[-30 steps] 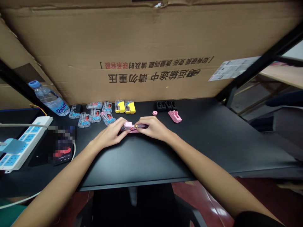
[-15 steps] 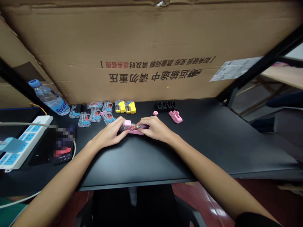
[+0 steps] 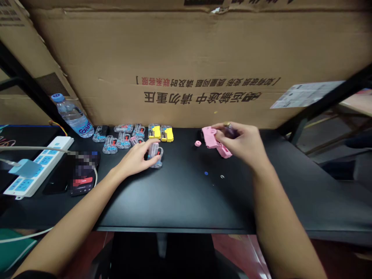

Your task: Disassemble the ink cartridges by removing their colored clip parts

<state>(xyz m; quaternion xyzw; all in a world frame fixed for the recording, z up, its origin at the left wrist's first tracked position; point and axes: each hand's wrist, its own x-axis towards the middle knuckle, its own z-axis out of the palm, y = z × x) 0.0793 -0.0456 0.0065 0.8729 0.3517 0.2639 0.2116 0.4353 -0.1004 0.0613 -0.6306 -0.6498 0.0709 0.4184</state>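
My left hand [image 3: 141, 158] has its thumb and fingers closed round a clear plastic toy [image 3: 157, 161] with a pink top and blue parts inside, low over the black table. My right hand [image 3: 242, 141] pinches a pink plastic shell [image 3: 209, 138] and also keeps a dark-handled tool with a brass-coloured end [image 3: 228, 126], perhaps a screwdriver, against the palm. Another pink piece [image 3: 224, 151] lies just below that shell. A small pink ring [image 3: 198, 143] is to its left. A blue disc [image 3: 206, 173] and a small white clip [image 3: 222, 176] lie nearer me.
Several clear toys [image 3: 110, 144] and two yellow-sided ones [image 3: 166, 134] line the back left. A water bottle [image 3: 74, 116], a power strip [image 3: 40, 166] and a phone [image 3: 84, 174] occupy the left. A cardboard wall [image 3: 186, 58] closes off the back of the table [image 3: 174, 205].
My hands were together over the clear toy and a pink part. Now my right hand has moved right with the pink shell and tool; the toy stays in my left. The blue disc and clip have appeared.
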